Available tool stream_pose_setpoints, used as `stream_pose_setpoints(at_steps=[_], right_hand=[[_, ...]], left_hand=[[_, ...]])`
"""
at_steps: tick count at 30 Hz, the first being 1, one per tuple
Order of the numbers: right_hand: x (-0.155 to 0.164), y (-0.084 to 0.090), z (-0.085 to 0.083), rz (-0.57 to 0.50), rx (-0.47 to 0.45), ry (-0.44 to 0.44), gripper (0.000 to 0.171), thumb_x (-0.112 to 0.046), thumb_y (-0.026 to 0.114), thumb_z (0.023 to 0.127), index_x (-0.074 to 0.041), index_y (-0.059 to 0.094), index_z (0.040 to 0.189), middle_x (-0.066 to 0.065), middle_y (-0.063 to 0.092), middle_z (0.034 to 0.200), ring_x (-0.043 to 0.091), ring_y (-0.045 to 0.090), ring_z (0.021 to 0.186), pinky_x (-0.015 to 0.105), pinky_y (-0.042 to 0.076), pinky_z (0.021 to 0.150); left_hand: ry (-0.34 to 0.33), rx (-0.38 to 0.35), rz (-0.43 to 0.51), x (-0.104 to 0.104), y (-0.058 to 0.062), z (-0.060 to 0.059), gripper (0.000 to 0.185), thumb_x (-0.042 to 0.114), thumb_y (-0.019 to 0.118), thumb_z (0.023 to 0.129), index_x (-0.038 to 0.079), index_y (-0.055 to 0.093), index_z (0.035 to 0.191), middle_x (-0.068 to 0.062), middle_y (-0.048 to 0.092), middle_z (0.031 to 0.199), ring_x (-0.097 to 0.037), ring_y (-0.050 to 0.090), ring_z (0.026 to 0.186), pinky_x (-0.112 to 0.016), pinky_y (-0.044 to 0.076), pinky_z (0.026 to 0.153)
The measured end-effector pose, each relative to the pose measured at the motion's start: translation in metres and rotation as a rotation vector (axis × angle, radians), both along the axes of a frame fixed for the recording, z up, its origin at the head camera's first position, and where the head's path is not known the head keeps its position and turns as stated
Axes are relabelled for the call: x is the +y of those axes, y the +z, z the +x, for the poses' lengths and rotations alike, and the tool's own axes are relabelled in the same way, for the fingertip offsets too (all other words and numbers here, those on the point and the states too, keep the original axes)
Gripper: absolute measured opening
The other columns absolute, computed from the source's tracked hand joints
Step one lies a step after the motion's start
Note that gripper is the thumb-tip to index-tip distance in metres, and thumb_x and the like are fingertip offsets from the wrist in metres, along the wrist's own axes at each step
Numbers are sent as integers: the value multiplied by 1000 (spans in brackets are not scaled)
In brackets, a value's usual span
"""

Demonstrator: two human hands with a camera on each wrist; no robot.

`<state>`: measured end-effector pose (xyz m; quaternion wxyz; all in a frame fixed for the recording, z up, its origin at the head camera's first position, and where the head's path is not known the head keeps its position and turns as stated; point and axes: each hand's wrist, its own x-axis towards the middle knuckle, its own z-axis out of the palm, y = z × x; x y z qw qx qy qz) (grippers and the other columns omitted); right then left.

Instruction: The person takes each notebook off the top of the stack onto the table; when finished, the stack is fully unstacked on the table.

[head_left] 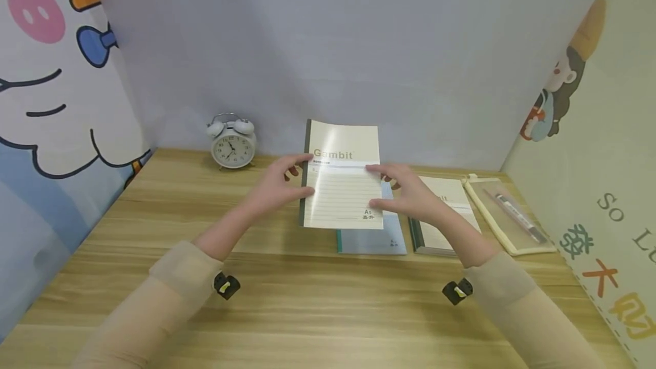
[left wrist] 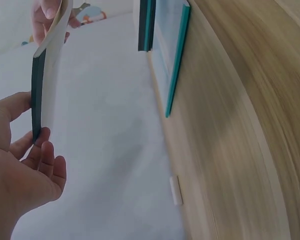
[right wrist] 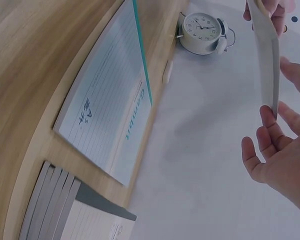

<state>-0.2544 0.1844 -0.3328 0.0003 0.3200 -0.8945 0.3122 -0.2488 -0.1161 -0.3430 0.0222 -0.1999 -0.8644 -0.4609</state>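
Observation:
A cream notebook point(head_left: 342, 187) with a dark spine and "Gambit" on its cover is held up above the table. My left hand point(head_left: 278, 182) pinches its spine edge between thumb and fingers, also plain in the left wrist view, where the spine point(left wrist: 37, 95) shows edge-on. On the opposite edge, my right hand point(head_left: 405, 192) pinches the notebook the same way; in the right wrist view its pages point(right wrist: 267, 65) bend slightly. Below lies a light blue notebook point(head_left: 371, 242) with a teal spine, partly hidden by the raised one.
A stack of cream notebooks point(head_left: 435, 238) lies right of the blue one, partly behind my right forearm. Farther right is a mesh zip pouch point(head_left: 492, 204) with a marker point(head_left: 520, 218). A white alarm clock point(head_left: 233, 147) stands at the back left, near the wall.

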Motion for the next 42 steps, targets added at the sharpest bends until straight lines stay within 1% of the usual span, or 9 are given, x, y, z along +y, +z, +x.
stream_pose_setpoints(at_steps=[3,7,14,20,28,31,35,39,42], right_hand=[[-11,-2,-1,-3,-11,18,69,-28,75,81,-13,45,141,8,53,124,25,46,108,46,47,87],[-24,-8,-2,8,-14,24,69,-29,76,80,-13,46,140,7,55,122,25,48,107,45,48,87],[-44,-21,-5,22,-32,38,69,-30,77,78,-11,48,138,6,58,116,27,50,106,44,47,87],[-60,-37,-8,71,-89,53,70,-30,77,79,-9,47,139,6,58,117,27,50,107,39,44,88],[-79,-62,-16,100,-161,49,70,-31,77,79,-12,47,139,4,57,111,26,48,104,37,42,84],[-84,-68,-19,117,-191,57,72,-32,78,78,-12,47,140,5,57,116,24,48,104,37,43,85],[-89,-76,-21,150,-237,74,74,-32,78,77,-11,45,140,6,55,125,22,50,106,37,45,87],[-92,-81,-23,182,-258,75,74,-31,78,77,-12,45,140,7,55,127,21,50,107,37,46,86],[-94,-84,-25,203,-266,57,73,-31,78,77,-13,46,140,8,55,126,21,51,107,37,46,87]], left_hand=[[-14,6,0,-13,-5,-1,69,20,75,81,11,43,141,-8,51,123,-27,46,105,-41,41,89],[-18,7,-23,-29,-12,-1,68,21,76,79,11,45,139,-9,52,125,-27,48,103,-45,43,89],[-25,9,-133,-51,-24,-2,71,20,78,77,9,46,139,-12,56,119,-30,51,104,-46,44,88],[-72,51,-211,-63,-39,-7,70,16,79,75,-2,47,135,-15,60,112,-34,52,105,-49,43,93],[-70,54,-269,-76,-57,-13,70,14,80,73,-6,48,132,-14,61,108,-27,53,102,-45,45,92],[-72,39,-300,-80,-65,-16,71,16,80,74,-5,48,133,-14,61,107,-28,54,101,-45,46,91],[-82,-30,-318,-84,-77,-20,72,17,79,75,-4,45,136,-15,59,110,-31,53,105,-46,45,94],[-72,-67,-368,-84,-82,-22,72,21,78,77,-2,45,137,-13,59,111,-29,50,106,-46,42,96],[-54,-76,-417,-84,-86,-24,71,25,77,78,0,46,137,-11,59,111,-27,46,104,-44,40,93]])
